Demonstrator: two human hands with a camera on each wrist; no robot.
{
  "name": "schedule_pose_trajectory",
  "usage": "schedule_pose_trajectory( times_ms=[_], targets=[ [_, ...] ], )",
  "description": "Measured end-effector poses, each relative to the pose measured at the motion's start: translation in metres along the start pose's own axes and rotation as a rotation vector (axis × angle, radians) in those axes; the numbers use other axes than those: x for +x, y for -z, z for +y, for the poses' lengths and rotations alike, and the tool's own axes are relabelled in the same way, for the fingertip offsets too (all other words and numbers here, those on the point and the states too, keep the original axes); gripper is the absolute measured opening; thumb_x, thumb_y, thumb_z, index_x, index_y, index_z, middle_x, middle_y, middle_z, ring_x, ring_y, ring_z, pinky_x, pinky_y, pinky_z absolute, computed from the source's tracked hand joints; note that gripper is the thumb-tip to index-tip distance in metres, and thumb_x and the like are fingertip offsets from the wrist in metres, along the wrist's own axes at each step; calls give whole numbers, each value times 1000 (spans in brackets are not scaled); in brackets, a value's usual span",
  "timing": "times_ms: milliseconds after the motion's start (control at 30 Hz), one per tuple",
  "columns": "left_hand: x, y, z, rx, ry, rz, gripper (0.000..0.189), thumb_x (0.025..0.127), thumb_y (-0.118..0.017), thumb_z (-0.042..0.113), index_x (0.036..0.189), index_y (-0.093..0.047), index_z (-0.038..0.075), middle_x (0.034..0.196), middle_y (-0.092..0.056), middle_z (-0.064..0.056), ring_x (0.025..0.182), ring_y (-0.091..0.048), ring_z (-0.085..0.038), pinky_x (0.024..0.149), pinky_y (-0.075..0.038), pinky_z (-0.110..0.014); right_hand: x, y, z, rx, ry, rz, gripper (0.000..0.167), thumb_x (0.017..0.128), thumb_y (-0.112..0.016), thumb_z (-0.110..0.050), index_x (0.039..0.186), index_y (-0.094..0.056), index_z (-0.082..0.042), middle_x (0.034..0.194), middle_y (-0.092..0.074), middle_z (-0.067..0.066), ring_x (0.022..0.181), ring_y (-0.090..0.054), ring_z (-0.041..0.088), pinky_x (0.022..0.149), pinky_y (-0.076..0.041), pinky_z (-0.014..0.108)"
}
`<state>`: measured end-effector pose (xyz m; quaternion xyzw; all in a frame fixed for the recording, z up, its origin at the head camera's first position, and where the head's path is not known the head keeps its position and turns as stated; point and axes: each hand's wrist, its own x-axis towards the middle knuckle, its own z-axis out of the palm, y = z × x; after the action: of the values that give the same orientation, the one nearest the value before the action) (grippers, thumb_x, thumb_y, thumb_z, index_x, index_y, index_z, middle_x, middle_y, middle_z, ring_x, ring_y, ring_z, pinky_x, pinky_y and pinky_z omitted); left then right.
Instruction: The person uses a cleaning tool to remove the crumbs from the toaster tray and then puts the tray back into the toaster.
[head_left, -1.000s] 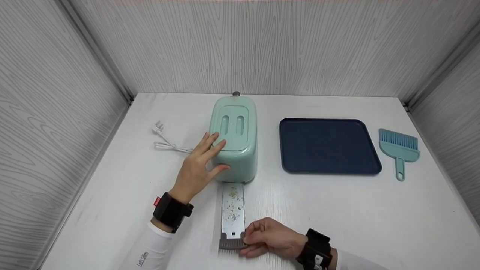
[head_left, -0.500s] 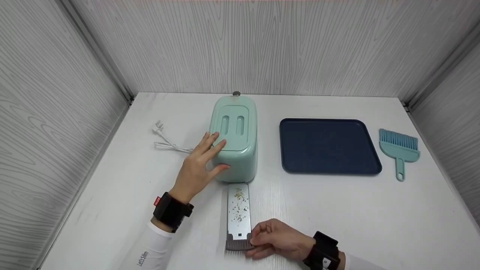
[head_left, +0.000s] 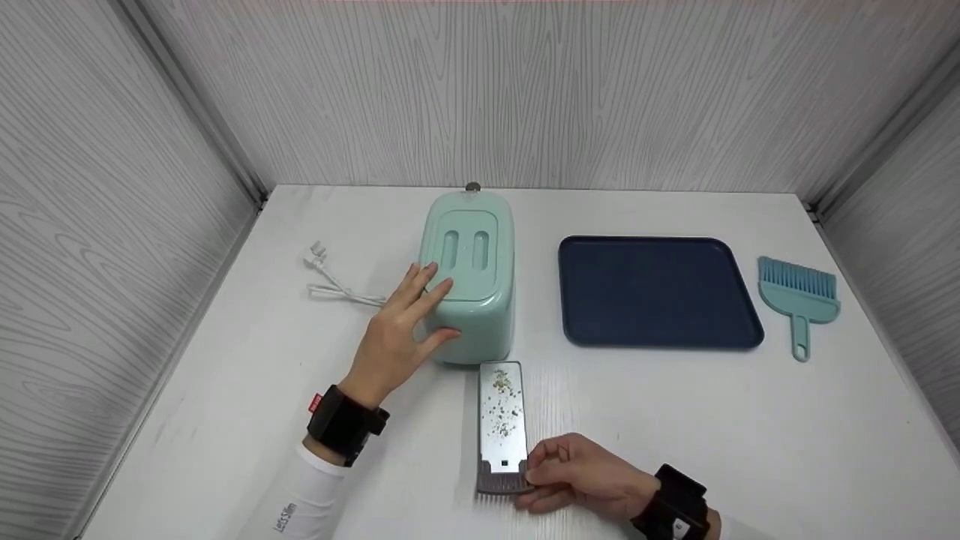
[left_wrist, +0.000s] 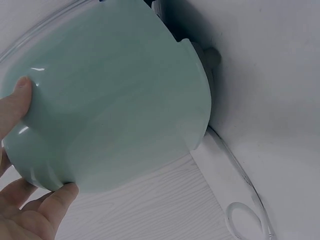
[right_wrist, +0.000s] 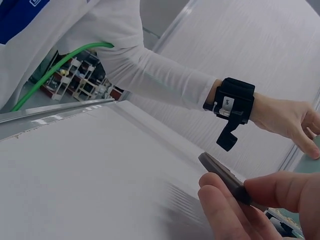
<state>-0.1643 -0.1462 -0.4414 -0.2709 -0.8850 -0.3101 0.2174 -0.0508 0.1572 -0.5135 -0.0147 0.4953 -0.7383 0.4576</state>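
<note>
A mint-green toaster [head_left: 466,277] stands on the white table, its lidded top upward. My left hand [head_left: 397,330] rests on its near end, fingers spread over the top edge and thumb against the front face. The left wrist view shows the toaster's smooth wall [left_wrist: 120,100] with thumb and fingertips touching it. In front of the toaster, a metal crumb tray [head_left: 501,412] with a grey ribbed handle carries scattered crumbs [head_left: 501,397]. My right hand [head_left: 581,474] pinches the right side of that handle [right_wrist: 220,172] between thumb and fingers. The tray looks fully outside the toaster, slightly above the table.
A dark blue tray [head_left: 660,292] lies on the table right of the toaster. Further right is a teal hand brush [head_left: 799,300], bristles pointing away. A white power cord with plug [head_left: 330,277] lies left of the toaster. Wood-grain panels enclose the back and sides.
My right hand has moved the crumb tray to the right, and its far end has come out from under the toaster's front. My left hand and the toaster have stayed put.
</note>
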Motion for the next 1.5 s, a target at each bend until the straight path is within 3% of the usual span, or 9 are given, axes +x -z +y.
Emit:
schedule_pose_trajectory(
  times_ms=[500, 800, 967, 1100, 1167, 1333, 1500],
  targets=[
    [-2, -3, -3, -21, -30, 25, 72, 83, -88, 23, 146, -58, 6, 161, -41, -18, 151, -34, -39, 120, -39, -49, -20, 16, -10, -27, 37, 25, 14, 95, -70, -4, 106, -62, 2, 102, -75, 17, 98, -77, 28, 88, -63, 35],
    [-7, -8, 6, 20, -36, 46, 83, 88, -84, 32, 153, -45, -1, 164, -33, -23, 154, -26, -40, 122, -35, -55, -26, 27, -20, -78, 93, 72, 8, 97, -66, -2, 103, -63, 0, 106, -75, 19, 96, -77, 28, 87, -64, 37],
    [-11, -14, 15, 35, -69, 143, 70, 89, -84, 27, 145, -54, -3, 149, -50, -21, 145, -41, -38, 120, -40, -48, -28, 34, -25, -106, 135, 102, 9, 97, -66, -2, 104, -62, 2, 105, -75, 19, 94, -78, 26, 86, -64, 36],
    [-16, -17, 27, -5, -94, 258, 51, 88, -85, 18, 131, -66, -2, 124, -59, -16, 119, -54, -32, 100, -50, -39, -30, 41, -29, -152, 157, 135, 10, 97, -65, -2, 106, -62, 4, 106, -75, 20, 94, -78, 25, 86, -64, 35],
    [-19, -19, 34, -32, -106, 284, 45, 87, -85, 14, 126, -69, -2, 117, -61, -14, 110, -57, -29, 91, -52, -36, -31, 44, -30, -154, 164, 144, 10, 98, -65, -2, 106, -62, 4, 107, -74, 19, 95, -78, 26, 87, -63, 35],
    [-29, -31, 47, -105, -125, 254, 35, 85, -85, 8, 116, -72, 0, 105, -67, -8, 98, -64, -20, 82, -58, -28, -34, 51, -36, -140, 174, 171, 12, 98, -65, -2, 107, -61, 4, 108, -72, 17, 97, -77, 27, 91, -62, 37],
    [-38, -50, 59, -217, -63, 125, 27, 90, -82, 12, 113, -73, 2, 95, -69, -4, 88, -68, -14, 73, -61, -25, -38, 58, -42, -118, 187, 208, 14, 98, -66, -3, 109, -62, 4, 107, -72, 15, 97, -77, 26, 92, -62, 38]
  ],
)
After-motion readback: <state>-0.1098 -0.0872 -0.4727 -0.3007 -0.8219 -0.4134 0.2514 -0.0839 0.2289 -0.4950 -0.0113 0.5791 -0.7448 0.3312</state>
